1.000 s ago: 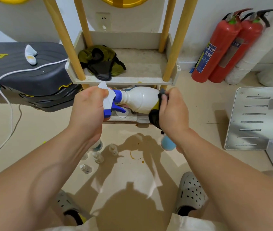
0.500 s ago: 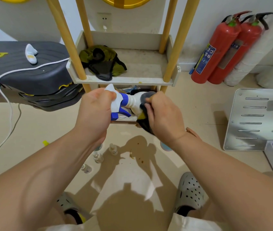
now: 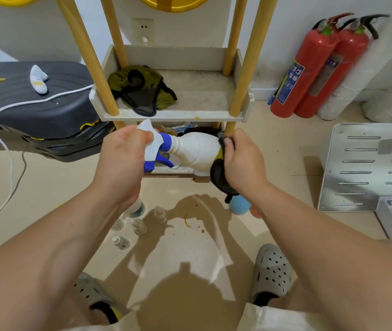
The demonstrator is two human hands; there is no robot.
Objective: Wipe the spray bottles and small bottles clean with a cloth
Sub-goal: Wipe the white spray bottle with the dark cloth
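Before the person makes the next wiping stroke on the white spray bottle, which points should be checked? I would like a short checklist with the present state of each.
1. Left hand grips the sprayer head of the white spray bottle: ok.
2. Right hand presses the dark cloth on the bottle's base end: ok.
3. Bottle held clear above the floor, lying sideways: ok.
4. Bottle body already clean: cannot tell.
5. Small bottles on the floor await wiping; one lies on its side: not ok.
6. Blue object under the right wrist, whether it is held or resting: cannot tell.
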